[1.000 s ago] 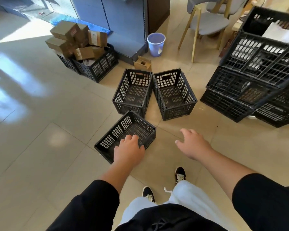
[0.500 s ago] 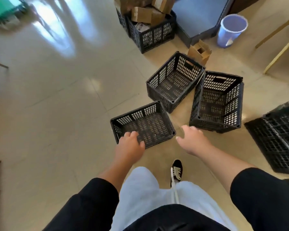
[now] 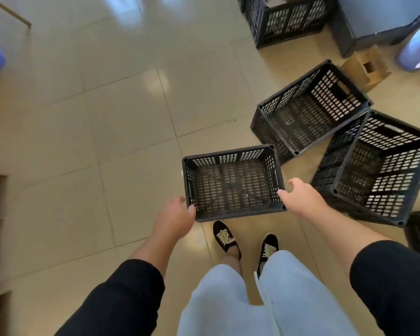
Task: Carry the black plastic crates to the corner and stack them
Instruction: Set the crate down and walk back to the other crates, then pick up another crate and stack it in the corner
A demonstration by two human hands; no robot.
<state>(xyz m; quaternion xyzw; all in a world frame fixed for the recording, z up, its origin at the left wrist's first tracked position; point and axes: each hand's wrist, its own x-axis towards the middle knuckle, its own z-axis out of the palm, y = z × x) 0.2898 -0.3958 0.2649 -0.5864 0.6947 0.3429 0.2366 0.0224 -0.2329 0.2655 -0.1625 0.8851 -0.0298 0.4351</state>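
While both hands grip its short ends, left hand [image 3: 174, 220] and right hand [image 3: 301, 198] fingers curl around a black plastic crate [image 3: 233, 184], held between them above the tiled floor [image 3: 107, 117].

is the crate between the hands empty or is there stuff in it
Empty. Through the open top of the crate only its bare perforated bottom shows, with floor tile visible through the holes. The left hand and right hand are at its near corners.
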